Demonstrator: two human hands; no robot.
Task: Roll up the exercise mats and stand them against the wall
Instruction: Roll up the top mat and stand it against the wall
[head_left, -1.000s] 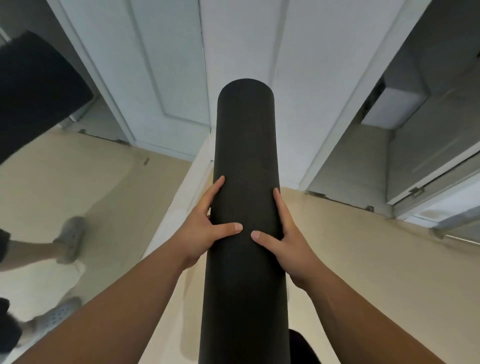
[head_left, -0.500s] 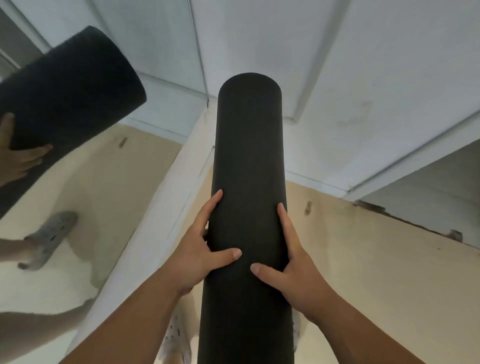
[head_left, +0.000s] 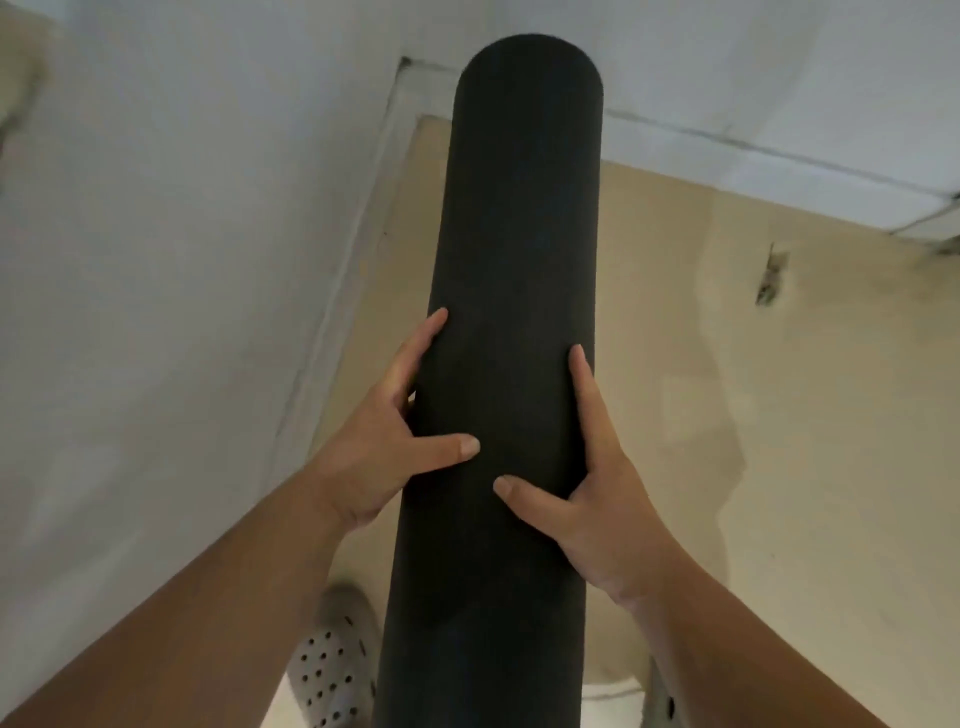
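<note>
One perforated grey shoe (head_left: 332, 660) is seen nearest, on the beige floor (head_left: 753, 441). Just beyond it, the black rolled mat (head_left: 514, 249) is gripped from both sides by the left hand (head_left: 374, 452) and the right hand (head_left: 587, 499), with the thumbs laid across its front. Its far end is pointed toward the corner of the white wall (head_left: 156, 208); whether it touches the floor cannot be told.

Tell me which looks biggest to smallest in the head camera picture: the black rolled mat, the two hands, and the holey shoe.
1. rolled mat: by far the largest.
2. left hand and right hand: alike, a tie.
3. shoe: smallest showing, though the mat hides part and it is farther away.
</note>
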